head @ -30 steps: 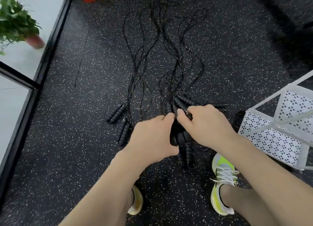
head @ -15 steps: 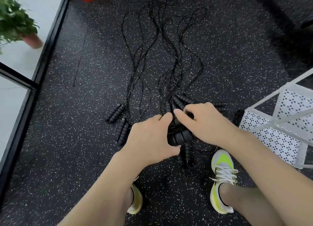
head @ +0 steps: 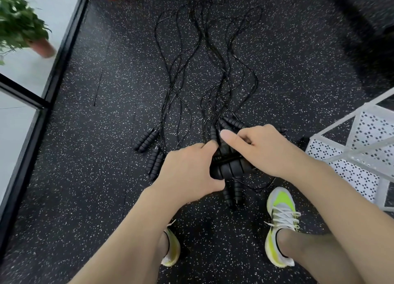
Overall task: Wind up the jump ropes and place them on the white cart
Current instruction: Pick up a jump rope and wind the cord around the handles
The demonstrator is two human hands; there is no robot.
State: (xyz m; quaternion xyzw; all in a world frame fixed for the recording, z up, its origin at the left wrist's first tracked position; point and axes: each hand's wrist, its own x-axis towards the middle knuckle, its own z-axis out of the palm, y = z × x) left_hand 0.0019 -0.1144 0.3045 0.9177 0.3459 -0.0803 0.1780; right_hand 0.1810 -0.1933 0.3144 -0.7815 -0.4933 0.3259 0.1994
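Together left hand (head: 187, 168) and right hand (head: 266, 149) grip unlabelled black handles (head: 231, 168)

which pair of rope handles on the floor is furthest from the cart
The upper-left handle pair, lying apart at the far left of the ropes. The second left pair sits a little closer, and the others cluster by the hands, nearer the white cart.

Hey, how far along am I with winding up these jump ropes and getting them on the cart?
Early on. The visible shelves of the white cart hold no ropes. In hand: your left hand and right hand grip one bundle of handles with cord wrapped across it. Left: the other cords lie stretched over the floor, with loose handle pairs beside them.
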